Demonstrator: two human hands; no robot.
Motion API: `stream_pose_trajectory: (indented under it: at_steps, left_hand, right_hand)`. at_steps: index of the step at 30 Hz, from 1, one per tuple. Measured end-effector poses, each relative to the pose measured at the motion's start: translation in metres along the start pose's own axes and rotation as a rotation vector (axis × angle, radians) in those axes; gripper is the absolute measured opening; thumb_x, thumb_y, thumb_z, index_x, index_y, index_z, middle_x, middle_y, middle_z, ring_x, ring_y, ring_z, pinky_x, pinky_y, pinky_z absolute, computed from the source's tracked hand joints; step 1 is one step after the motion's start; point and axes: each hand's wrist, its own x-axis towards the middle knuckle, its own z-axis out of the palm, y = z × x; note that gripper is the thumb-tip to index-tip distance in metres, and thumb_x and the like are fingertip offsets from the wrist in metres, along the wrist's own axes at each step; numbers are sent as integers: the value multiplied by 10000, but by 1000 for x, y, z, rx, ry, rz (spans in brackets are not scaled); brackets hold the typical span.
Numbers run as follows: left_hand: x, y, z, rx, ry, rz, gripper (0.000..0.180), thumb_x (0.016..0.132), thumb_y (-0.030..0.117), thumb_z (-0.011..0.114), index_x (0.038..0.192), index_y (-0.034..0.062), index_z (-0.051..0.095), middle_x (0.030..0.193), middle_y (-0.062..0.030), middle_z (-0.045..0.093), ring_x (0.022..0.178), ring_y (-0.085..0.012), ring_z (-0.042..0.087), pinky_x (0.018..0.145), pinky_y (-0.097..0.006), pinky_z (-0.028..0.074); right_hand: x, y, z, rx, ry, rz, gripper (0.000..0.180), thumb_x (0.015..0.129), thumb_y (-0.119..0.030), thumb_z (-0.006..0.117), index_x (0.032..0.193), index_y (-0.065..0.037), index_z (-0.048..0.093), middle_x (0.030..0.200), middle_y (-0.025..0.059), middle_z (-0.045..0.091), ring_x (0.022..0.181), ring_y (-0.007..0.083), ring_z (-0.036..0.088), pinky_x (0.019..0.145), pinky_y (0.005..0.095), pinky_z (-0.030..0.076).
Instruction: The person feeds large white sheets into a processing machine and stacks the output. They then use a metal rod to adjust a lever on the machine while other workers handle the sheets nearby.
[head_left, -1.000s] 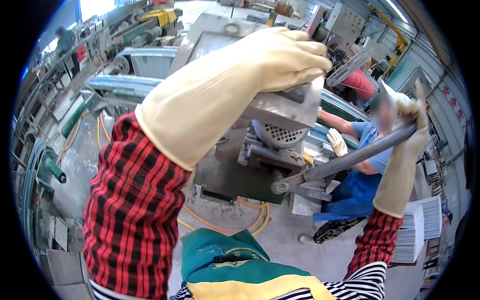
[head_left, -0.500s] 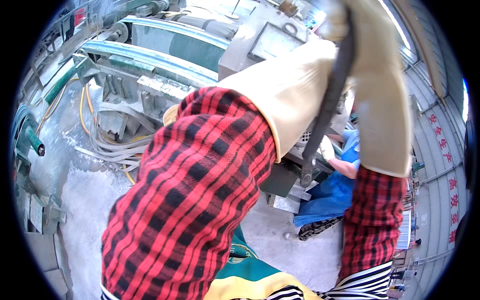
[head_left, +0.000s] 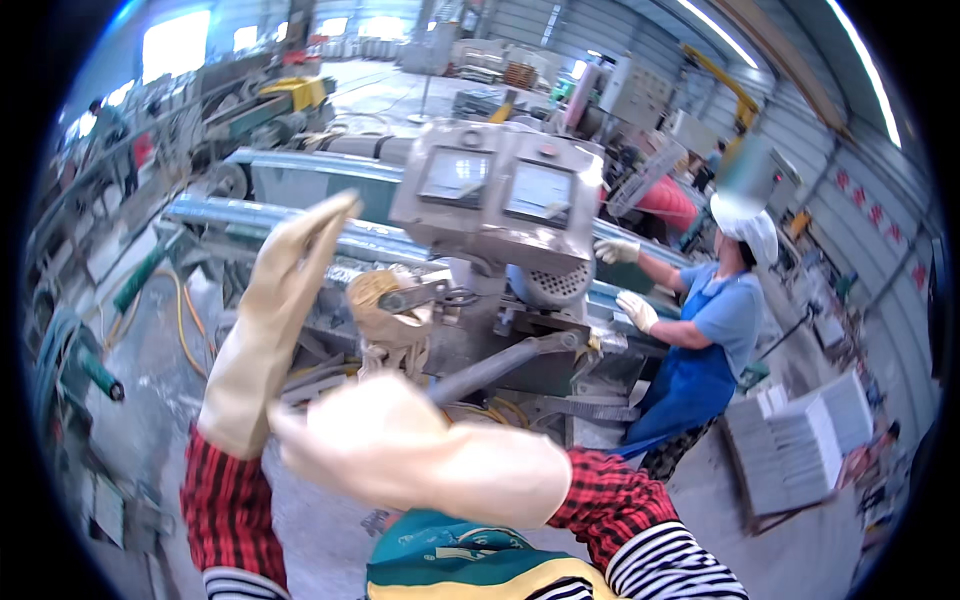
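Note:
My left hand [head_left: 290, 260], in a long cream rubber glove, is raised with its fingers stretched out, empty. Lower and closer to my body, my right hand [head_left: 350, 430] wears a matching glove and is blurred by motion. A long grey wrench [head_left: 500, 366] runs out from behind the right glove toward the machine, its ringed end at the far right. The right fingers appear closed round its hidden near end. Beyond both hands is a grey metal machine head [head_left: 500, 190] with two square panels. A tan wrapped fitting [head_left: 380, 310] sits on its left side.
At the right a co-worker [head_left: 700, 340] in a white cap and blue apron has gloved hands near the machine. Pale slabs [head_left: 800, 440] stand on a rack behind that person. Blue-green rails [head_left: 320, 220] cross the left, with hoses [head_left: 180, 320] on the floor.
My hands have come down and to the left from the upper right, where they were close together round the wrench. The left hand is now apart from it. The view has tilted up.

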Motion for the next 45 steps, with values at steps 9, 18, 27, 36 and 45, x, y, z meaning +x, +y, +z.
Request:
stream_pose_trajectory:
  at_steps: [9, 18, 27, 36, 45]
  left_hand:
    - [-132, 101, 137, -571, -594, -836, 654, 1012, 275, 615, 1558, 46, 338, 1280, -153, 621, 1062, -205, 641, 932, -352, 549]
    - [-174, 135, 302, -1142, 67, -1216, 330, 1062, 288, 531, 1326, 90, 528, 639, 57, 395, 497, -55, 347, 485, -243, 327]
    - [-148, 163, 375, -1460, 396, -1216, 313, 1083, 370, 474, 1105, 135, 680, 536, 99, 218, 430, -36, 214, 441, -206, 260]
    - [-153, 150, 344, -835, -324, -1064, 487, 1059, 392, 518, 1419, 64, 514, 954, -68, 690, 873, -246, 664, 840, -397, 539]
    - [30, 98, 189, 80, -397, 211, 246, 1030, 66, 500, 1152, -37, 688, 891, -176, 746, 794, -283, 739, 793, -368, 582]
  right_hand:
    - [-160, -34, 76, -235, -498, -151, 203, 775, -231, 643, 603, -124, 636, 596, 77, 633, 528, 280, 591, 512, 440, 432]
    - [-349, -21, -8, -21, -41, -77, 200, 815, -154, 620, 930, -22, 717, 828, 144, 695, 861, 278, 668, 818, 402, 557]
    - [-426, -15, -77, 270, 700, 731, 369, 927, -284, 659, 1072, 55, 668, 1023, 203, 702, 906, 363, 700, 802, 440, 568]
    - [-419, 2, -54, 152, 1045, 669, 393, 1076, -312, 414, 1161, 47, 547, 904, 188, 673, 740, 258, 673, 690, 375, 565]
    - [-414, 83, -124, -522, 1175, 660, 496, 1022, -41, 480, 1473, 63, 302, 1090, 182, 578, 726, 153, 598, 706, 290, 591]
